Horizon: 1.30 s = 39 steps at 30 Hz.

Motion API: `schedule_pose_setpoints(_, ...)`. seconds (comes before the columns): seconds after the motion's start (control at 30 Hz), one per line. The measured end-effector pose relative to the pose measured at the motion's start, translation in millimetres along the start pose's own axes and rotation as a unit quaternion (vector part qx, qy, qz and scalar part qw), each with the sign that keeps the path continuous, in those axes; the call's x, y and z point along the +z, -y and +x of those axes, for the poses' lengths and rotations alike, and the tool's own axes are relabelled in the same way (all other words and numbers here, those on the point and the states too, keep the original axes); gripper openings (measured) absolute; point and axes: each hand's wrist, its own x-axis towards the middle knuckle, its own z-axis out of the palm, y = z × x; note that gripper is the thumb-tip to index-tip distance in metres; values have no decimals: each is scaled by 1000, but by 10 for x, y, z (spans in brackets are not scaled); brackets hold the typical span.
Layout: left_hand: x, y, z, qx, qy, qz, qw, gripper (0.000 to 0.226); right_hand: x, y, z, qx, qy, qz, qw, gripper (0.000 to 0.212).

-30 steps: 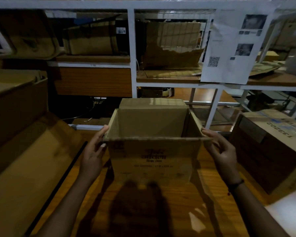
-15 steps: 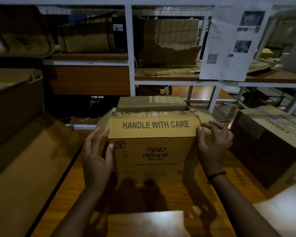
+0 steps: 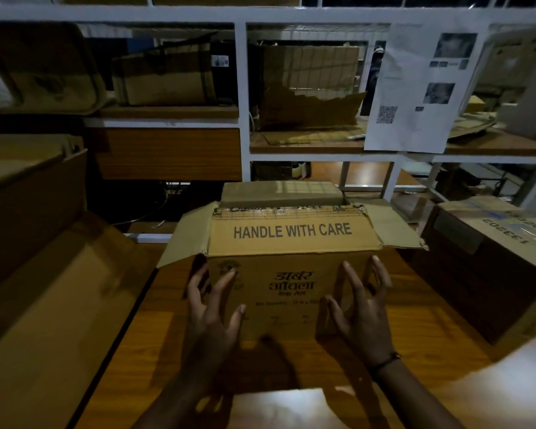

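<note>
A brown cardboard box [image 3: 291,267] stands on the wooden table [image 3: 430,323] in front of me. Its near top flap, printed HANDLE WITH CARE, lies folded down over the opening. The two side flaps stick out left and right, and the far flap stands up behind. My left hand [image 3: 211,317] hovers at the box's lower left front with fingers spread, holding nothing. At the lower right front, my right hand [image 3: 364,314] is spread the same way, a dark band on its wrist. Whether the fingertips touch the box is unclear.
Large flat cardboard sheets [image 3: 44,305] lean at the left. A closed taped box [image 3: 489,258] sits on the table at the right. A white metal rack [image 3: 243,97] with more cartons and a hanging printed sheet [image 3: 415,97] stands behind.
The near flap was folded down over the open box. Both hands then left the top corners and dropped to the box's front, fingers spread.
</note>
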Motion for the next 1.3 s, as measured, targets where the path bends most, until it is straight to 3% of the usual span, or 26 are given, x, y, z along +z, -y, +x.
schedule_pose_setpoints(0.27,-148,201,58,69,64,80,992,100,62,210,-33,-39,34,-103,993,83)
schedule_pose_setpoints(0.67,-552,483,281,132,90,100,982,100,129,620,89,-54,18,-129,990,82)
schedule_pose_setpoints(0.9,-758,343,602,142,53,110,982,100,6,792,455,-96,-38,-126,987,84)
schedule_pose_setpoints(1.07,-941,141,1080,155,11,114,981,82,-114,856,984,-127,-78,-121,981,88)
schedule_pose_setpoints(1.3,-1429,-332,1685,177,-36,166,969,100,-287,1101,1776,-140,-112,-89,980,93)
